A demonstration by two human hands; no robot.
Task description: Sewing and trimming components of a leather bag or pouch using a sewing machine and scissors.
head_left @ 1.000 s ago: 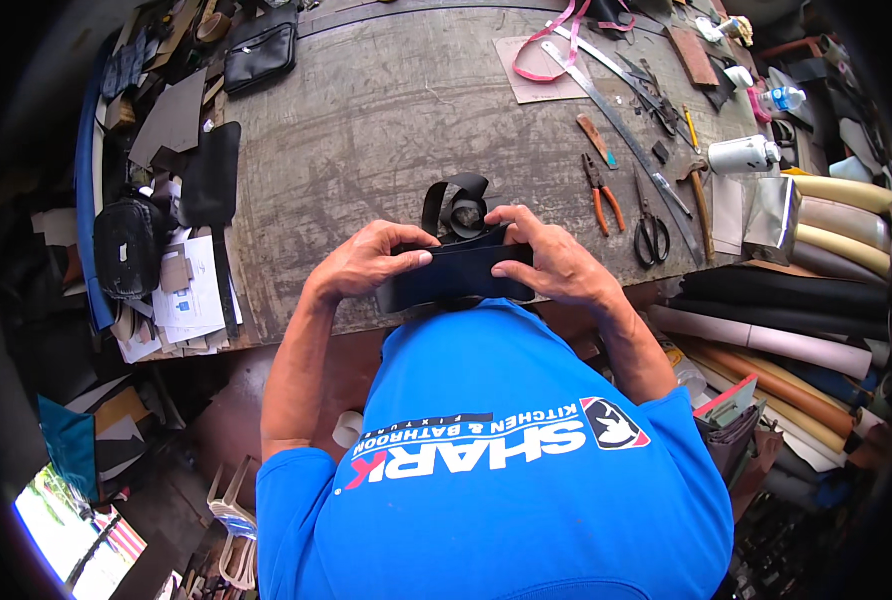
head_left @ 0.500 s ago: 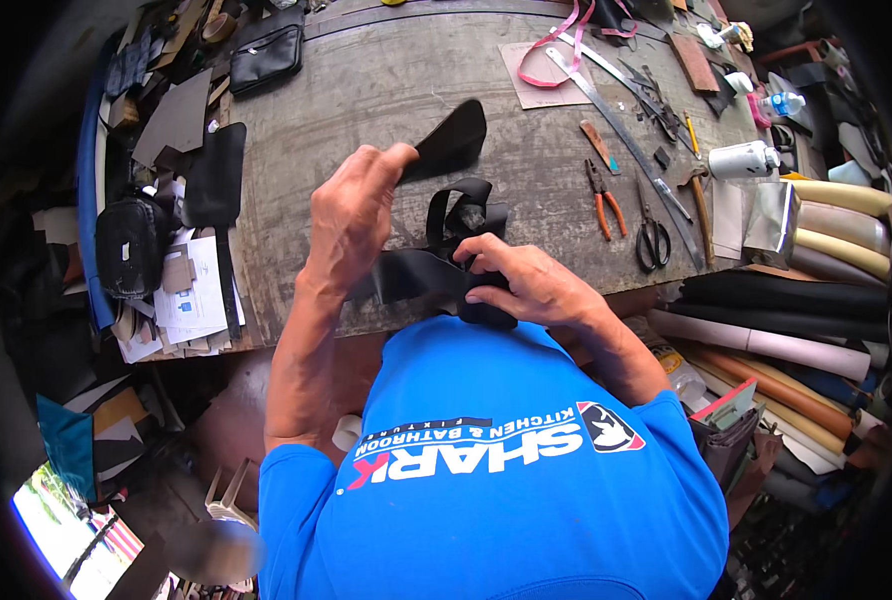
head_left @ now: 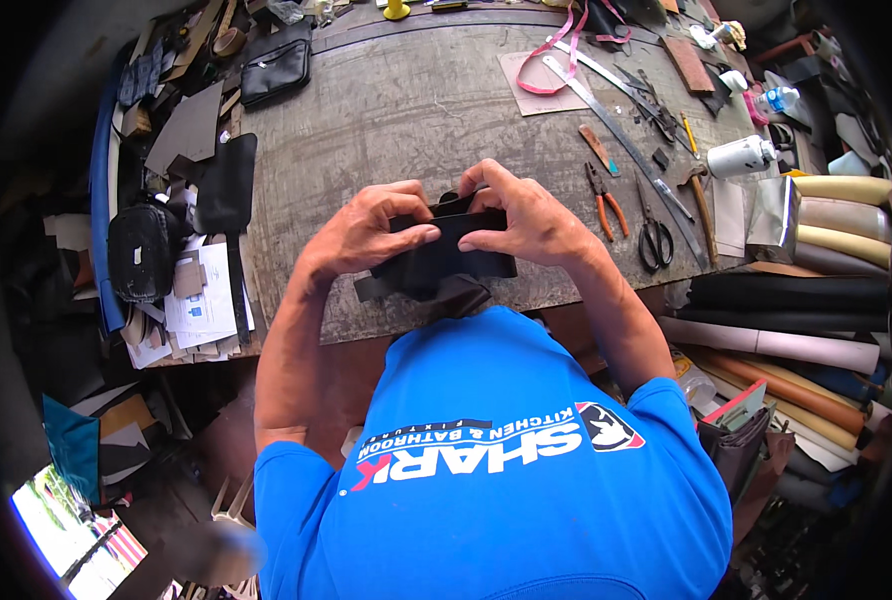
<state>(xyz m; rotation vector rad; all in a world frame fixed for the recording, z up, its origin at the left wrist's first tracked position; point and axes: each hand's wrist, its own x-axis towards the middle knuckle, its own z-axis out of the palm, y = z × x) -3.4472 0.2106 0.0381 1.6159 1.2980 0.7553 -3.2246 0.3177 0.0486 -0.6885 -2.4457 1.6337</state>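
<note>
Both my hands hold a black leather piece [head_left: 453,245] over the front part of the worktable, near my chest. My left hand [head_left: 381,228] pinches its left end between thumb and curled fingers. At the other end, my right hand [head_left: 532,215] grips it the same way, forefinger bent over the upper edge. Between the hands the piece stands as a dark flat panel, with folds behind its top edge. Black strap-like parts [head_left: 374,290] hang below it toward the table edge. How the layers join is hidden by my fingers.
Right of my hands lie orange-handled pliers [head_left: 606,203], black scissors [head_left: 656,243], a hammer [head_left: 704,210] and a long metal ruler [head_left: 616,133]. Rolled materials [head_left: 781,340] stack beyond the right edge. Papers [head_left: 198,300] and a black bag [head_left: 141,252] crowd the left side.
My left hand has lowered from its raised spot with the black flap, and my right hand has moved up. Both hands now grip the black leather piece together.
</note>
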